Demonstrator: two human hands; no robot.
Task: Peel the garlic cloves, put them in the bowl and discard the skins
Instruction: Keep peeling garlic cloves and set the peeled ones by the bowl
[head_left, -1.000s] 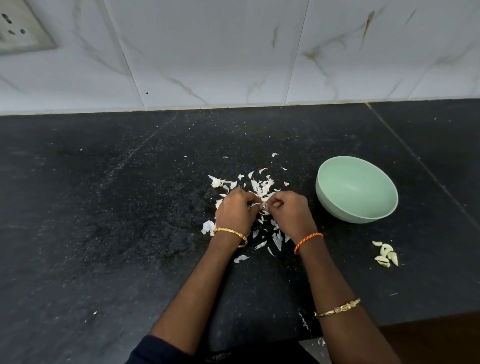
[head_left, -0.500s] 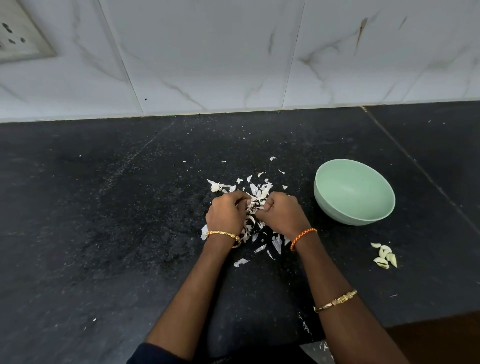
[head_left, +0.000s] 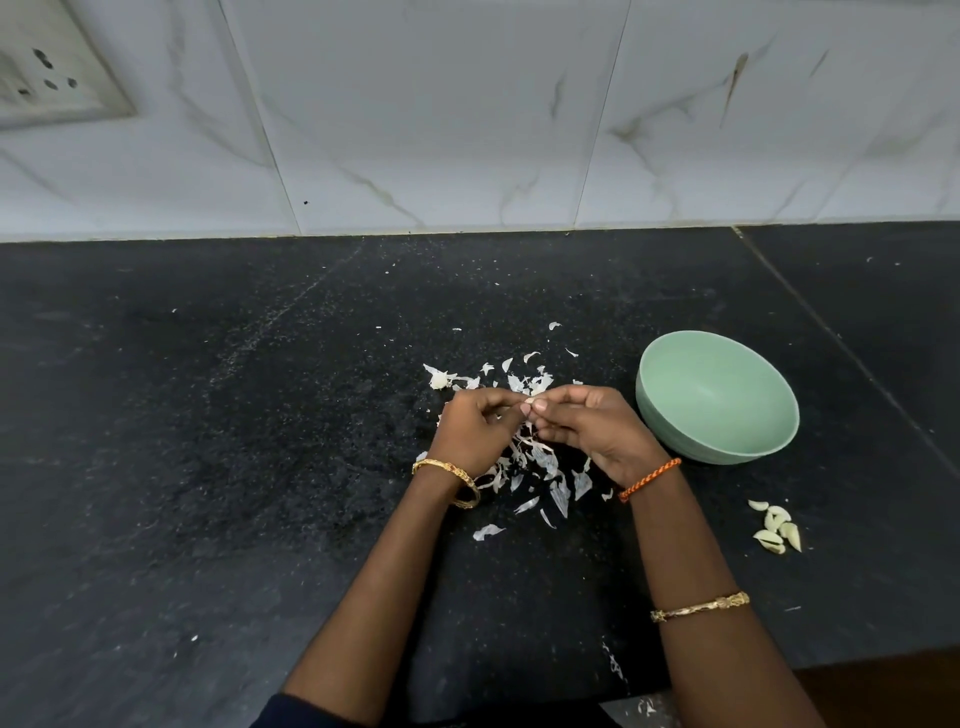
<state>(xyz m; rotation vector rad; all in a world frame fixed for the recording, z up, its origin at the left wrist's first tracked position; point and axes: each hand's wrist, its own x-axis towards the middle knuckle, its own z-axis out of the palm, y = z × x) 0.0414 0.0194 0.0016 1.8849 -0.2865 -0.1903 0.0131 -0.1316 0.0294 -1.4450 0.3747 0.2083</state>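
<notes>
A garlic clove (head_left: 529, 401) is pinched between the fingertips of both hands, held just above the heap of papery skins (head_left: 535, 462) on the black counter (head_left: 208, 441). The left hand (head_left: 475, 428) and right hand (head_left: 589, 423) meet on it, fingers curled in, so the peeling step seems to be in hand. Next the clove likely needs its last skin stripped and a short carry right to the green bowl (head_left: 717, 397), which looks empty. A few peeled cloves (head_left: 777, 527) lie on the counter near the bowl, to its right, not yet inside. Nothing blocks that path. The skins remain to be gathered. A wall socket (head_left: 47, 78) sits far left.
</notes>
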